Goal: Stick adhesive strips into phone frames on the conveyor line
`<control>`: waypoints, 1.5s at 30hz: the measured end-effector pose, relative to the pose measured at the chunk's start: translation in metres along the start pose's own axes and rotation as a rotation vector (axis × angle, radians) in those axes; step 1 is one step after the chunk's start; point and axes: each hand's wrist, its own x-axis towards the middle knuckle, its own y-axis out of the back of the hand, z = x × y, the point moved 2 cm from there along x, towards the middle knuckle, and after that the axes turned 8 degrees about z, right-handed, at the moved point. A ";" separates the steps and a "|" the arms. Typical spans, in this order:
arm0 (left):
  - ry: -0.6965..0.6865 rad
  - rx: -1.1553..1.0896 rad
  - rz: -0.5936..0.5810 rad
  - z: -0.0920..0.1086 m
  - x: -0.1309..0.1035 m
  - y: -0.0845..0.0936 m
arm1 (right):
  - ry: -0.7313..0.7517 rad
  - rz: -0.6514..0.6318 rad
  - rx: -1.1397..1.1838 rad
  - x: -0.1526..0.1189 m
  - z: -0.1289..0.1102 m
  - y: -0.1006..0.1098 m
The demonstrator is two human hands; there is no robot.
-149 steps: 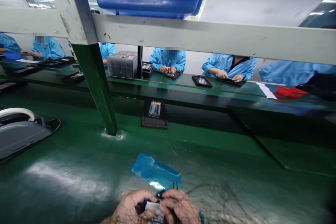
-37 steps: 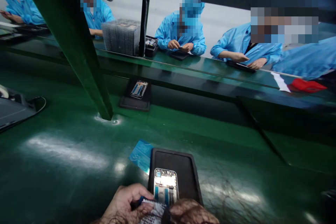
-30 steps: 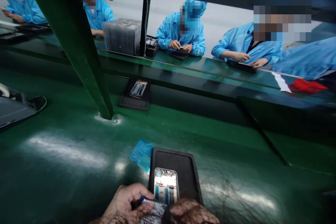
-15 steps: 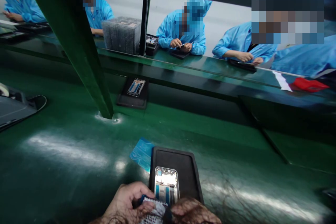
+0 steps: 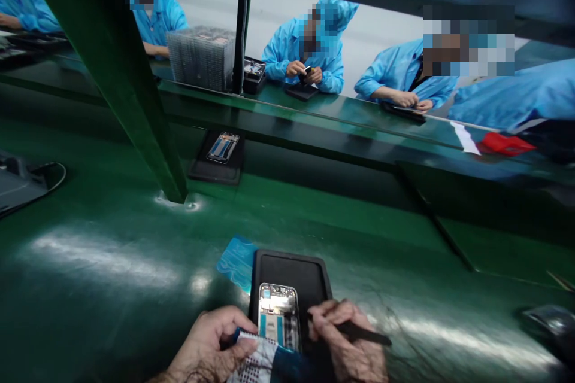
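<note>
An opened phone [image 5: 278, 320], its inner parts and blue strips showing, lies on a black tray [image 5: 309, 278]. My left hand [image 5: 215, 341] pinches a sheet of small stickers [image 5: 256, 359], white with rows of dark marks and a blue edge, over the phone's lower left. At the tray's right side, my right hand [image 5: 348, 338] is closed around slim black tweezers [image 5: 363, 333]. Their rear end sticks out to the right; the tips are hard to make out. The near end of the phone is hidden behind the sheet.
Blue film [image 5: 238, 263] lies beside the tray's left corner. A green post [image 5: 148, 125] rises from the bench. Farther back sits a second black tray [image 5: 197, 170] with an opened phone [image 5: 223, 148]. Co-workers in blue sit beyond the raised ledge, near stacked clear trays [image 5: 202, 60].
My right hand has moved right, off the sticker sheet, and the tweezers now show in it. My left hand still holds the sheet. The whole view has shifted slightly.
</note>
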 end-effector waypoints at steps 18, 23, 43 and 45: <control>-0.005 -0.024 -0.015 -0.018 0.008 0.004 | -0.023 -0.092 -0.262 0.032 -0.004 -0.011; 0.002 -0.028 -0.026 -0.018 0.006 0.004 | -0.016 -0.077 -0.290 0.030 -0.002 -0.009; 0.015 -0.018 -0.005 -0.016 0.008 0.004 | 0.150 -0.050 -0.340 0.020 -0.009 -0.013; 0.015 -0.012 -0.005 -0.016 0.008 0.005 | 0.173 -0.063 -0.337 0.019 -0.008 -0.013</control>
